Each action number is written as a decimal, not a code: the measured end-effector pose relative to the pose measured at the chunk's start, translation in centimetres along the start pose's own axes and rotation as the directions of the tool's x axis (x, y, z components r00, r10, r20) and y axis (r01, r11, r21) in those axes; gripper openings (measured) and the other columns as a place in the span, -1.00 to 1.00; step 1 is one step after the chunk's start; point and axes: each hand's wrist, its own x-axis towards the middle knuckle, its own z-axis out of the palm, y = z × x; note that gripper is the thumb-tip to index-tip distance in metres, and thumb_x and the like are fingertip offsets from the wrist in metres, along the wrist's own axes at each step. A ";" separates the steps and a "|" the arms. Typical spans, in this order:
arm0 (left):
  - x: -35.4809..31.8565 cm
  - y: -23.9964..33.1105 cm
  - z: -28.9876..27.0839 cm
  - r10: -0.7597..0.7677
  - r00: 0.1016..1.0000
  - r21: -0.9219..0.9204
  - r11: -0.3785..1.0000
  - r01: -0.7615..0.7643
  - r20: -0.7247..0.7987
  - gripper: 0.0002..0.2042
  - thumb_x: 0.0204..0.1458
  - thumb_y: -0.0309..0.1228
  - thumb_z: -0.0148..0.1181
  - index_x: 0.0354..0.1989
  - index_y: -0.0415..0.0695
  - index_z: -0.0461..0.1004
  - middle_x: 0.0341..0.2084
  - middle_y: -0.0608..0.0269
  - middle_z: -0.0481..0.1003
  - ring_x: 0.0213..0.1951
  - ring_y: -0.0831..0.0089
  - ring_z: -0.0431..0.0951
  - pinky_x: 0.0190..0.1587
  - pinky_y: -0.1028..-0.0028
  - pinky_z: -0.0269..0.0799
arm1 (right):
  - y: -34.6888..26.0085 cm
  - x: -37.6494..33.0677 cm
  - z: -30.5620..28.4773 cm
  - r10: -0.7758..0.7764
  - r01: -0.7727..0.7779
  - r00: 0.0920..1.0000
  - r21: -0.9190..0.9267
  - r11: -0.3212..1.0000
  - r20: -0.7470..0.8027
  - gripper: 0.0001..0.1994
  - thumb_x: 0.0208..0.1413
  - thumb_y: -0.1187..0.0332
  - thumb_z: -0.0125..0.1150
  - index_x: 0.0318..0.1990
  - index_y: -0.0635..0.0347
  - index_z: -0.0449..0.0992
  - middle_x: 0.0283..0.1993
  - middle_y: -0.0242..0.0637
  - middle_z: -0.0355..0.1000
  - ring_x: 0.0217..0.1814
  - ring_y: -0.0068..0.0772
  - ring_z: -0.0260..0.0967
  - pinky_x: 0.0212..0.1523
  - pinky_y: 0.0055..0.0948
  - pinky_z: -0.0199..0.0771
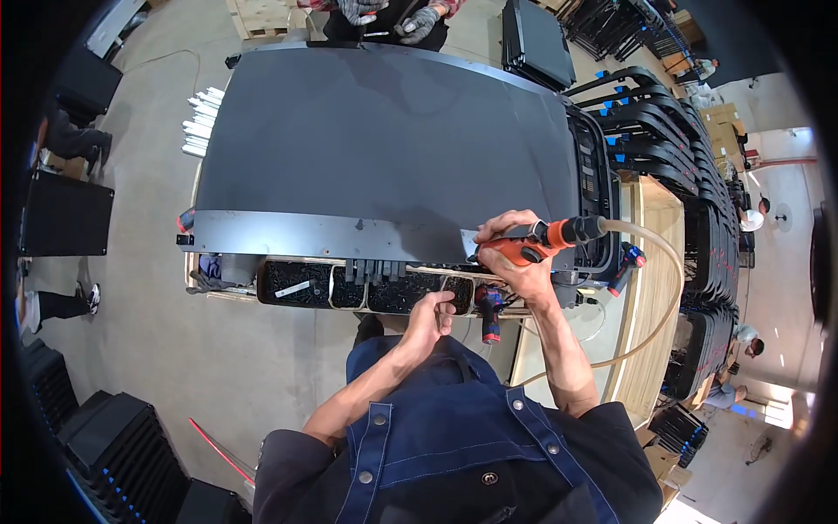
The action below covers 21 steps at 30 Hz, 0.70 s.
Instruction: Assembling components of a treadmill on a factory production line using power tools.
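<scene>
My right hand (521,266) is closed around an orange air-powered hand tool, perhaps a rivet gun (534,244), with a hose at its black rear end. The tool's nose is at the near metal edge strip (340,234) of a large dark grey panel (393,131); my fingers hide the exact contact. Over the right end of a black parts tray (397,299) full of small dark pieces is my left hand (428,320), its fingers curled in. Whatever lies in those fingers is too small to make out.
A cordless driver (491,314) hangs by the tray, another driver (627,269) lies right. The pale hose (670,262) loops over a wooden crate (642,288). Opposite, a person's gloved hands (419,24) work at the panel's far edge. Black frames (663,131) are stacked right.
</scene>
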 end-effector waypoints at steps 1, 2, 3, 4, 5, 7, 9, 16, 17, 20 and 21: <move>-0.4 0.1 -0.4 0.000 1.000 -0.007 1.000 0.000 0.001 -0.70 0.29 -0.41 -0.14 0.06 -0.25 0.45 -0.37 0.33 0.44 -0.49 0.61 0.36 -0.42 0.55 0.29 | 0.0 0.0 0.3 0.002 -0.002 1.000 -0.003 1.000 0.006 -0.69 -0.14 0.68 0.36 -0.19 0.24 0.49 -0.21 -0.23 0.56 -0.20 -0.38 0.57 -0.14 -0.37 0.62; -0.7 0.2 -0.6 0.073 0.994 0.025 0.997 -0.075 0.087 -0.69 0.31 -0.37 -0.10 0.09 -0.26 0.44 -0.37 0.34 0.43 -0.47 0.62 0.35 -0.42 0.57 0.27 | 0.0 -0.1 0.7 0.002 -0.002 1.000 0.005 1.000 0.002 -0.69 -0.13 0.68 0.35 -0.19 0.24 0.48 -0.21 -0.22 0.56 -0.19 -0.37 0.57 -0.13 -0.37 0.61; -1.1 0.3 -0.9 0.142 0.974 0.052 0.987 -0.153 0.174 -0.66 0.34 -0.32 -0.07 0.13 -0.28 0.42 -0.37 0.34 0.42 -0.46 0.63 0.33 -0.42 0.59 0.24 | 0.0 -0.2 1.0 0.001 -0.001 1.000 0.013 1.000 -0.003 -0.68 -0.13 0.69 0.35 -0.18 0.25 0.48 -0.21 -0.22 0.55 -0.19 -0.37 0.57 -0.12 -0.36 0.61; -1.6 0.9 -0.8 0.144 0.974 0.051 0.987 -0.155 0.177 -0.66 0.34 -0.32 -0.07 0.13 -0.28 0.42 -0.37 0.34 0.42 -0.46 0.63 0.33 -0.42 0.59 0.24 | 0.3 -0.3 1.0 -0.001 0.001 1.000 0.011 1.000 -0.002 -0.68 -0.13 0.69 0.35 -0.18 0.25 0.48 -0.21 -0.22 0.55 -0.19 -0.37 0.57 -0.12 -0.36 0.61; -2.3 1.4 -0.6 0.166 0.961 0.096 0.977 -0.191 0.222 -0.62 0.35 -0.27 -0.03 0.17 -0.30 0.38 -0.38 0.34 0.40 -0.47 0.64 0.30 -0.44 0.60 0.21 | 0.7 -0.5 0.6 -0.003 0.003 1.000 0.006 1.000 -0.008 -0.68 -0.12 0.69 0.35 -0.17 0.25 0.47 -0.19 -0.21 0.56 -0.15 -0.36 0.57 -0.09 -0.35 0.61; -3.3 2.5 -0.6 0.189 0.944 0.141 0.962 -0.233 0.270 -0.57 0.37 -0.21 0.01 0.21 -0.32 0.34 -0.39 0.34 0.39 -0.49 0.65 0.27 -0.46 0.61 0.18 | 0.6 -0.7 0.7 -0.011 0.011 1.000 0.001 1.000 -0.016 -0.68 -0.12 0.69 0.34 -0.17 0.26 0.46 -0.17 -0.20 0.57 -0.12 -0.36 0.58 -0.06 -0.34 0.62; -4.0 3.1 -0.9 0.203 0.919 0.127 0.958 -0.258 0.339 -0.48 0.36 -0.15 0.07 0.29 -0.30 0.25 -0.42 0.34 0.37 -0.50 0.67 0.22 -0.51 0.62 0.13 | 0.0 -0.7 1.1 0.124 -0.113 0.988 0.121 0.986 -0.092 -0.66 -0.09 0.68 0.35 -0.13 0.29 0.45 -0.09 -0.14 0.58 -0.05 -0.32 0.58 0.00 -0.33 0.62; -3.6 2.9 -2.8 0.288 0.916 -0.055 0.957 -0.284 0.281 -0.70 0.28 -0.36 0.21 0.10 -0.20 0.38 -0.36 0.21 0.52 -0.59 0.69 0.26 -0.58 0.68 0.13 | -2.3 -1.0 0.3 0.051 -0.041 0.997 0.160 0.986 -0.058 -0.58 -0.07 0.66 0.39 -0.01 0.31 0.43 0.04 0.00 0.54 0.01 -0.22 0.59 0.02 -0.26 0.63; -3.8 3.1 -3.2 0.296 0.915 -0.103 0.955 -0.278 0.275 -0.74 0.28 -0.38 0.20 0.07 -0.21 0.43 -0.34 0.22 0.53 -0.58 0.69 0.26 -0.57 0.68 0.14 | -2.4 -1.6 0.2 0.088 -0.065 0.992 0.222 0.973 -0.096 -0.53 -0.07 0.66 0.38 0.03 0.27 0.40 0.03 -0.01 0.53 0.00 -0.19 0.58 0.06 -0.18 0.62; -4.0 3.1 -2.9 0.335 0.893 -0.208 0.937 -0.282 0.301 -0.79 0.24 -0.43 0.25 -0.01 -0.22 0.51 -0.30 0.24 0.55 -0.55 0.68 0.27 -0.53 0.68 0.17 | -3.7 -2.3 0.1 0.096 -0.014 0.988 0.544 0.839 -0.122 -0.55 0.00 0.61 0.29 0.07 0.19 0.35 0.03 -0.07 0.48 0.01 -0.15 0.57 0.19 0.02 0.52; -4.2 3.1 -2.9 0.339 0.877 -0.245 0.932 -0.265 0.342 -0.78 0.22 -0.43 0.26 -0.01 -0.21 0.51 -0.30 0.24 0.55 -0.54 0.68 0.28 -0.52 0.67 0.19 | -4.3 -2.5 0.3 0.112 -0.018 0.986 0.580 0.815 -0.127 -0.58 0.03 0.56 0.26 0.07 0.18 0.35 0.03 -0.10 0.47 0.00 -0.15 0.56 0.21 0.05 0.50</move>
